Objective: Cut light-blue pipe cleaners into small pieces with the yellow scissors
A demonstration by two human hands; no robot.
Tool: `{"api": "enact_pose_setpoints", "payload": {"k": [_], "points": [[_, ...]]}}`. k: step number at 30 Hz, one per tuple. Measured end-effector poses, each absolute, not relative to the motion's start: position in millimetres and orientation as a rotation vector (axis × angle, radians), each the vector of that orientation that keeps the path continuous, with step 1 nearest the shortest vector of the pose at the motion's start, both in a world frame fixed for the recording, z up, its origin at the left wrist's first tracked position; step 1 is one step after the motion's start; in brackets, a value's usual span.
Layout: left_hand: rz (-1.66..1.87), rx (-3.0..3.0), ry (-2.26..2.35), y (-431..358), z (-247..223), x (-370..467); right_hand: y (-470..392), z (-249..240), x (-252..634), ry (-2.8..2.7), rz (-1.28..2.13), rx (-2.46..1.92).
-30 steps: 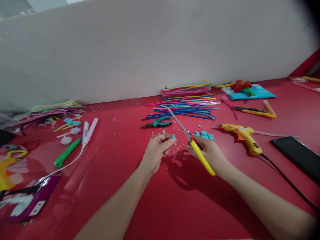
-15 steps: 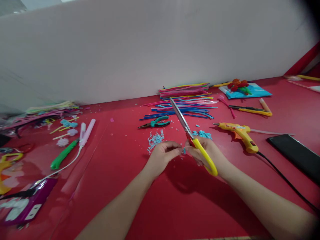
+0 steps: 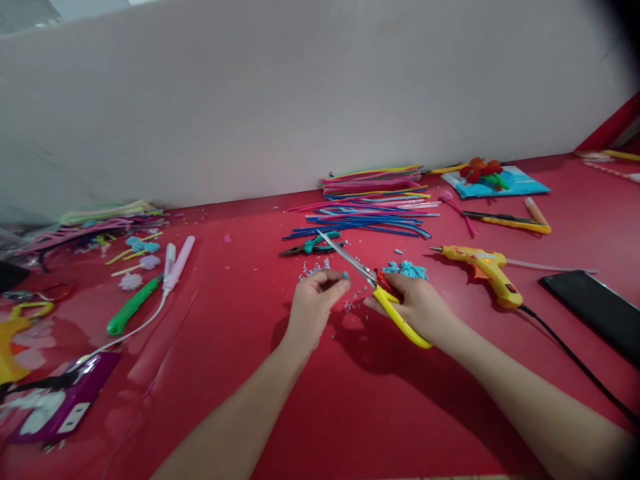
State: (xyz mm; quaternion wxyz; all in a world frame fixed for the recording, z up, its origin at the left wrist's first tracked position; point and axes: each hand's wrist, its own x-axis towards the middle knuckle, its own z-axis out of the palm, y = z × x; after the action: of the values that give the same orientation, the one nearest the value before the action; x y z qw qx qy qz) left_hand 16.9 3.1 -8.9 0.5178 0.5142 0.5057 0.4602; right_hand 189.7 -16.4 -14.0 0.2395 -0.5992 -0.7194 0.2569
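Observation:
My left hand [image 3: 316, 301] pinches a small light-blue piece [image 3: 346, 275] between thumb and fingertips. To its right, my right hand [image 3: 413, 303] holds yellow-handled scissors [image 3: 400, 320], whose blades point up and left, past the left fingertips. Light-blue clippings [image 3: 313, 267] are scattered just behind my left hand, with more bits on the table between the hands. A small heap of light-blue pieces [image 3: 407, 269] lies right behind my right hand. Green-handled pliers [image 3: 311, 246] rest behind the clippings.
Coloured pipe cleaners [image 3: 370, 217] lie along the back wall. On the right are a yellow glue gun [image 3: 483, 267], a black phone [image 3: 595, 307] and a cutter [image 3: 510, 221]. A green-handled tool [image 3: 131, 308] and a purple device [image 3: 75, 400] are at left.
My hands have moved apart, the left one slightly left with the blue piece. The scissors have tilted lower to the left in my right hand. More clippings show between the hands.

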Motion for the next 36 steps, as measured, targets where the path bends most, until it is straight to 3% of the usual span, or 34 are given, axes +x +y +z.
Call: {"api": "enact_pose_setpoints", "payload": {"k": [14, 36], "points": [[1.319, 1.009, 1.171, 14, 1, 3, -21, -16, 189, -2.375, 0.098, -1.81], [1.305, 1.014, 1.138, 15, 0, 0, -19, -21, 192, -2.405, 0.052, -1.792]]}}
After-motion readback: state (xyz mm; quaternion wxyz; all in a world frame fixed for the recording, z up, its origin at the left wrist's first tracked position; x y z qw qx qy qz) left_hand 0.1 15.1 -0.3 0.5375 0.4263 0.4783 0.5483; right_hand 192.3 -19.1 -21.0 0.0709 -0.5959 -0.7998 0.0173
